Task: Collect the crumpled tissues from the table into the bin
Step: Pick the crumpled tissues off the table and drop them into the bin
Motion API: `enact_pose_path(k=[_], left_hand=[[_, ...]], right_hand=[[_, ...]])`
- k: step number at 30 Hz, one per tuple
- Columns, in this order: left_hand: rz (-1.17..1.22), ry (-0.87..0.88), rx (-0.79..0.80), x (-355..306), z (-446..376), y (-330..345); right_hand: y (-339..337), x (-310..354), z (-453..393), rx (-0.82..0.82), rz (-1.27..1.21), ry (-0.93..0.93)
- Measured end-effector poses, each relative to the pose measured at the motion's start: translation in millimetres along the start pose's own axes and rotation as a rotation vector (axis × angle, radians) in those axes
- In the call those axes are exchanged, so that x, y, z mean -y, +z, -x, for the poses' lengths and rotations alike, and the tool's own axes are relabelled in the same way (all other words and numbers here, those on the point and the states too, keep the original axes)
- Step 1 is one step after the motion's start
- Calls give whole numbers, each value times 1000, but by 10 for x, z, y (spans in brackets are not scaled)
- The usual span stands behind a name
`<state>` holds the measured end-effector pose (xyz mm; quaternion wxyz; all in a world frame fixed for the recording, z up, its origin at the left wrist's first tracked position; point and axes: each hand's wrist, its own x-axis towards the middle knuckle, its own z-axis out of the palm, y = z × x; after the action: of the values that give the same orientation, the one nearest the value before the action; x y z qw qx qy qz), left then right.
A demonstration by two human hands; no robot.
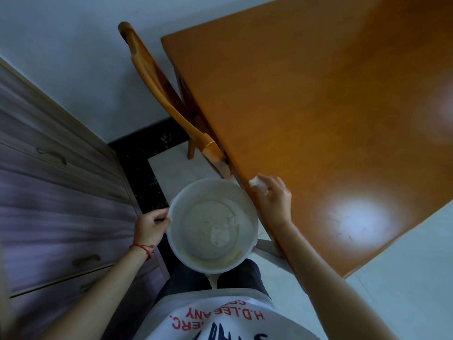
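**Carrying 1 tissue from the table edge toward the bin**

Pinching a crumpled tissue (257, 184) between thumb and fingertips, the right hand (274, 200) hovers over the near edge of the table (331, 106), fingers closed around the wad. The white bin (253, 212) sits just to the left of that hand and below it, its rim gripped by the left hand (150, 225) on the far side. At least 1 tissue already lies in the bottom of the bin. The step in hand looks like the transfer. Next, the right hand likely needs a short move leftward past the table edge until it is over the opening, then a release. No other tissue shows on the visible tabletop.
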<state>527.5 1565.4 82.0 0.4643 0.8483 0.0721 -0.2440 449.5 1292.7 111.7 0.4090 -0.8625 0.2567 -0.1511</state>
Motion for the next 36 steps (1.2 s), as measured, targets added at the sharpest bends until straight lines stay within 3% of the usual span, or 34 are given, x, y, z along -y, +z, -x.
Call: enact_pose_path(k=[4, 8, 13, 17, 24, 30, 36], left_hand=[[15, -25, -8, 33, 42, -3], [27, -43, -24, 47, 102, -23], [18, -34, -60, 86, 175, -88], [62, -51, -86, 163, 219, -172], [78, -74, -143, 320, 300, -329], [150, -102, -178, 445, 388, -441], [251, -146, -262, 544, 657, -371]], right_hand=[[243, 181, 439, 201, -72, -78], [422, 183, 656, 392, 27, -101], [340, 97, 659, 276, 148, -122], [222, 53, 599, 184, 179, 15], [323, 49, 638, 448, 141, 200], [422, 136, 689, 417, -17, 266], [338, 98, 714, 490, -50, 179]])
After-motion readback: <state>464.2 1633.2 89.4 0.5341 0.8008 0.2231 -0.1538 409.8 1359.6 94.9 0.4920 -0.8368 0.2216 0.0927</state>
